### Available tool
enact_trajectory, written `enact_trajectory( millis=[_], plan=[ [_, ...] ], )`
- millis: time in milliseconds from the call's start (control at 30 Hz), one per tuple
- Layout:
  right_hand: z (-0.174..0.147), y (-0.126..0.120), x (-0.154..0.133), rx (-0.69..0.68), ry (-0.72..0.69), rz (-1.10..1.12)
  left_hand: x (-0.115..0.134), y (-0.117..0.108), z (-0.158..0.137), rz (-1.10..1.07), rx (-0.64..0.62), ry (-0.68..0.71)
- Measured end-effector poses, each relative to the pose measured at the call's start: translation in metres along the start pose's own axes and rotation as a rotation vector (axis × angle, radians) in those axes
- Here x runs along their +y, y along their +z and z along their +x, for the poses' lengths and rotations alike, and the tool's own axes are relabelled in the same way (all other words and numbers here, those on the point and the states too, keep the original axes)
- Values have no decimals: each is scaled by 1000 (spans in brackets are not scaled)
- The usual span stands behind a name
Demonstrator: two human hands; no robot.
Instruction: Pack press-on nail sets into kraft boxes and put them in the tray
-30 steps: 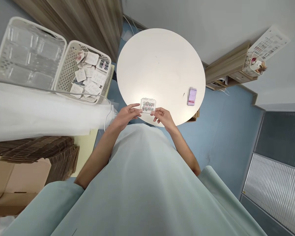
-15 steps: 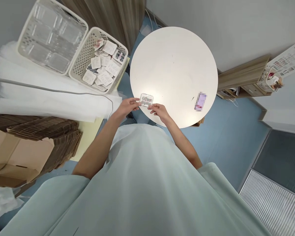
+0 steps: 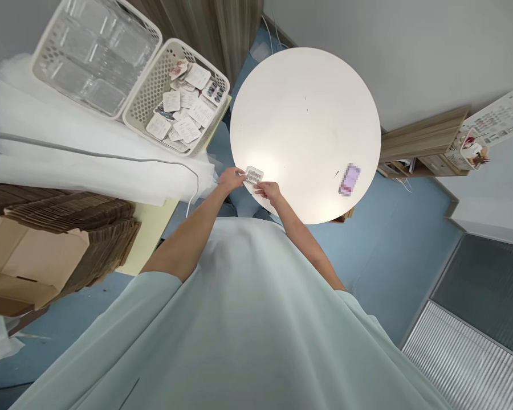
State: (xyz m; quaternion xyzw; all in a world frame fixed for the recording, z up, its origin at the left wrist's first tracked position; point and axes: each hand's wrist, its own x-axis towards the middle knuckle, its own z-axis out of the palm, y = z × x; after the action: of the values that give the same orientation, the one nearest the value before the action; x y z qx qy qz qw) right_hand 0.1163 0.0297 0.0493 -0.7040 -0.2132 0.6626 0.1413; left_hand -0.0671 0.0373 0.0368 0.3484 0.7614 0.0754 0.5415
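The left hand (image 3: 232,178) and right hand (image 3: 269,191), arms stretched forward, pinched a case (image 3: 254,175) over the near-left edge of the desk (image 3: 308,114). A blurred purple item (image 3: 349,179) lay rightward; two baskets (image 3: 151,85) stood left.

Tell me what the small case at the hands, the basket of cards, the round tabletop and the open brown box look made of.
Small case: probably clear plastic, glossy; the rows inside show through.
Basket: likely moulded plastic, off-white; regular punched-looking holes.
Round tabletop: smooth white, softly glaring; laminate or paint, unclear.
Open box: matte cardboard, apparently; folded flaps and a slot.
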Motion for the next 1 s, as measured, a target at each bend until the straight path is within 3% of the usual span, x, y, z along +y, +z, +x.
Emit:
enact_trajectory(
  millis=[267,400,667,800,1000],
  plan=[
    [-1,-7,5,-61,-53,-39,-3,6,-1,17,-22,46],
    [-12,-16,1,-29,-72,-114,-11,4,-8,-28,-40,94],
    [-47,-12,-20,-117,-319,-348,-43,-18,-56,-239,77,259],
    [-57,13,-48,-234,-449,-490,-72,-39,-80,-388,259,269],
    [-50,90,-90,-405,-620,-625,-120,-91,-79,-463,767,155]
  ],
)
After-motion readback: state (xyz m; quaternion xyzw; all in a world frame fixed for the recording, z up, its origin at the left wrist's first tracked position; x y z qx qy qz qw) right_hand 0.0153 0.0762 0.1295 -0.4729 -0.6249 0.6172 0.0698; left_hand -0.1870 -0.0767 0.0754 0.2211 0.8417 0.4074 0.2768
